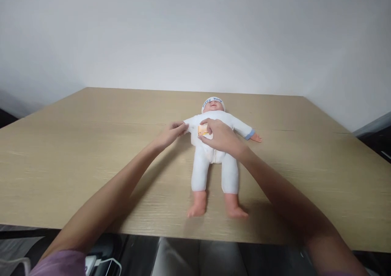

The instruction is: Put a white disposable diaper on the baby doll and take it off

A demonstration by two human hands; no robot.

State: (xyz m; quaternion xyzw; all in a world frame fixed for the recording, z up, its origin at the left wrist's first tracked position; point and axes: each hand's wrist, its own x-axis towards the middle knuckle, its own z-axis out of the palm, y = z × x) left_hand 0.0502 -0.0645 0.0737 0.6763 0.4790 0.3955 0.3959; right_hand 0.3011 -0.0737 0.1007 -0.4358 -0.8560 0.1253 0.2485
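Observation:
A baby doll [215, 162] in a white romper and a white cap lies on its back on the wooden table [76, 153], its bare feet pointing toward me. My left hand [172, 132] is closed in a pinch on the romper sleeve at the doll's arm on the left. Resting on the doll's chest, my right hand [220, 134] has its fingers curled against the cloth next to an orange patch [202, 131]. The doll's other arm lies stretched out to the right.
A plain grey wall stands behind the table. The table's front edge runs just below the doll's feet. Under that edge, at the lower left, a white cable [105, 263] shows, and my legs are in shadow.

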